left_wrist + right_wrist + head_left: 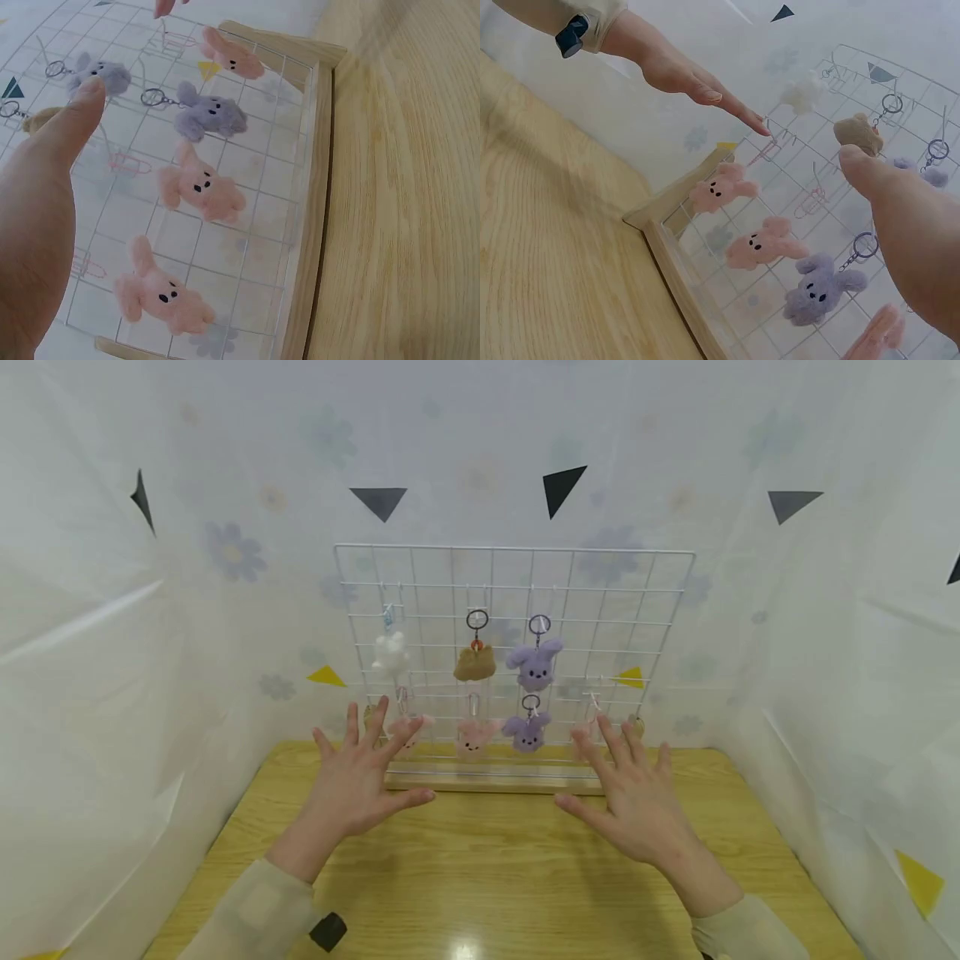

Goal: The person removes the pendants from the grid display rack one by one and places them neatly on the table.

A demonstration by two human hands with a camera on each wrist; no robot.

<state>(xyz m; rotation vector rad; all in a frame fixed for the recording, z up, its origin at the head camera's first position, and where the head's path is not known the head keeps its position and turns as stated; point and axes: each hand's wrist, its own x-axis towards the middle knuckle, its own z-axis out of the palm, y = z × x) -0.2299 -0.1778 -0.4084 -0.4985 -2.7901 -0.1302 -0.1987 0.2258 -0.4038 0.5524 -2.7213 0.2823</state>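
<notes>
Both hands are held up with fingers spread in front of a white wire grid rack (513, 587), and neither holds anything. My left hand (351, 789) is before the rack's lower left, its fingers partly overlapping a pink plush keychain (409, 737). At the lower right, my right hand (639, 795) partly covers another pink plush keychain (583, 732). Between the hands hang a third pink plush keychain (472, 739) and a purple rabbit keychain (527, 733). Higher up hang a white plush keychain (391, 656), a brown plush keychain (475, 664) and a second purple rabbit keychain (536, 668).
The rack has a wooden base (495, 783) and stands at the back of a wood-grain table (480, 852). Pale flowered sheeting (465, 452) encloses the back and sides, with black and yellow triangles on it. A small black device (328, 932) sits at the left sleeve.
</notes>
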